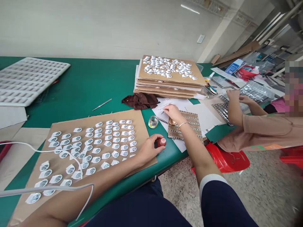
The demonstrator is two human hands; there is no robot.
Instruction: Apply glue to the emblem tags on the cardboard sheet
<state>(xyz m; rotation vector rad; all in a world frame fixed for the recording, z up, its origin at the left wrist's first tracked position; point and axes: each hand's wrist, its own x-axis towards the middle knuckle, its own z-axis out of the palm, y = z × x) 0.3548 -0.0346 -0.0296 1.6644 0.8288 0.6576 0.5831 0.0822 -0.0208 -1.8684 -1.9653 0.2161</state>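
Observation:
My left hand [149,148] rests at the front edge of the cardboard sheet [139,126], its fingers curled round a small reddish-brown bottle [161,142] with a pale top. Rows of round badge-like pieces [108,137] on white tabs cover that sheet. Farther right, my right hand [174,113] is closed in a pinch above white paper; what lies between its fingertips is too small to make out. Just below it a gold-coloured lid [172,122] sits on a brown board [191,125] with lines of small pieces. Between the hands stands an open glass jar [153,122].
A dark brown cloth [140,101] lies before stacked cardboard sheets [170,80] bearing more pieces. A thin metal tool [102,104] and a white moulded tray [30,80] are left. White cables [47,190] cross my left arm. At right, another person [262,132] works beside a red stool [224,159].

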